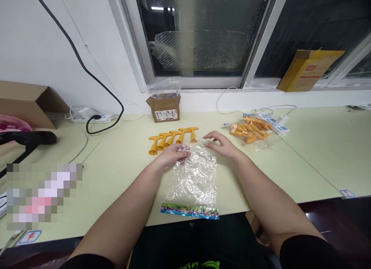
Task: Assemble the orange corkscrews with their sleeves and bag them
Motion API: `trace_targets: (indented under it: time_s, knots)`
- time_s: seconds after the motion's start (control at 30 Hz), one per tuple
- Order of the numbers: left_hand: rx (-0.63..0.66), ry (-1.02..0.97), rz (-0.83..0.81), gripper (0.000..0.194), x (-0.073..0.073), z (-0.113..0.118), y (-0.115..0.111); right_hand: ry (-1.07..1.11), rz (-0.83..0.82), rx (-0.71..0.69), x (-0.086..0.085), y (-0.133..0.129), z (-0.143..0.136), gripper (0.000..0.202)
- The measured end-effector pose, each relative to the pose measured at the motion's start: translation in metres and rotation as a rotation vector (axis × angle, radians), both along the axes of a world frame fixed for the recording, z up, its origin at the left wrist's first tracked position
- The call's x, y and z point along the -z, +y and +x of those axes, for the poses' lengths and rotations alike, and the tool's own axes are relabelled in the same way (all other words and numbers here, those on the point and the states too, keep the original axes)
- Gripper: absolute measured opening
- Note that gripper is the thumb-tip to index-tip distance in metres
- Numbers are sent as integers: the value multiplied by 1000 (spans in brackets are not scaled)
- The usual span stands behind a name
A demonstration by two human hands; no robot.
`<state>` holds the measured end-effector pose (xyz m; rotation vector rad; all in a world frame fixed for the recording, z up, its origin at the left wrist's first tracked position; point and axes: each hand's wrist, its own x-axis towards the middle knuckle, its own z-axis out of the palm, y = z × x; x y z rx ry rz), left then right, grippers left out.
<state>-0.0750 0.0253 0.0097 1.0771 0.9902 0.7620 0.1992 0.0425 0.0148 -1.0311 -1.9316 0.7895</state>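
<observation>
A clear plastic bag (194, 180) lies in front of me, its coloured printed strip toward the table's near edge. My left hand (175, 156) grips the bag's far left edge between thumb and fingers. At the bag's far right corner, my right hand (220, 144) is held with fingers curved and apart, and nothing shows in its grasp. Just beyond the hands is a slanting row of several yellow T-shaped plastic pieces (169, 139), each with a flared, hollow end facing me.
A filled clear bag of yellow pieces (251, 129) lies to the right beside a power strip (274, 124). A small open cardboard box (165, 109) stands against the wall. Left are a black cable (84, 68), another power strip (106, 118) and a larger carton (23, 101).
</observation>
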Motion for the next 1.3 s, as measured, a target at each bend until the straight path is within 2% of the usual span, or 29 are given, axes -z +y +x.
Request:
trace_targets:
  time_s: [0.1,0.2,0.33,0.47,0.57,0.63,0.7,0.77,0.87,1.07,1.13,1.2,1.27,1.3]
  knots:
    - [-11,22,-30,45,2,0,0,-26,-97,-73,-2,-3,-2,33]
    - [-19,-5,-56,45,-1,0,-1,54,-250,-162,-5,-3,1,31]
    - [-18,-244,-83,40,-10,-2,-1,248,-447,-346,-11,-4,9,18]
    - [200,-444,-136,60,-14,-6,-4,377,-528,-433,-16,-10,11,21]
    - [353,-471,-153,69,-16,-10,-7,454,-484,-379,-22,-13,11,21]
    - [372,-493,-144,74,-19,-14,-7,563,-436,-299,-28,-14,13,24]
    - [306,-563,-108,83,-24,-19,-5,726,-380,-199,-33,-13,17,30]
    - [183,-648,-49,86,-28,-24,-3,876,-309,-114,-38,-10,21,35]
    - [31,-709,43,75,-31,-26,0,984,-250,-65,-40,-7,21,37]
    - [-77,-626,149,61,-22,-12,0,905,-395,-153,-30,-7,6,30]
    - [-177,-594,189,63,-20,-9,1,859,-398,-211,-27,-7,6,28]
    - [-313,-550,261,79,-18,-10,4,804,-387,-234,-24,-6,8,27]
    - [-447,-462,364,88,-17,-12,7,722,-380,-180,-20,-4,11,25]
    - [-506,-394,430,83,-16,-13,8,673,-374,-135,-18,-3,13,27]
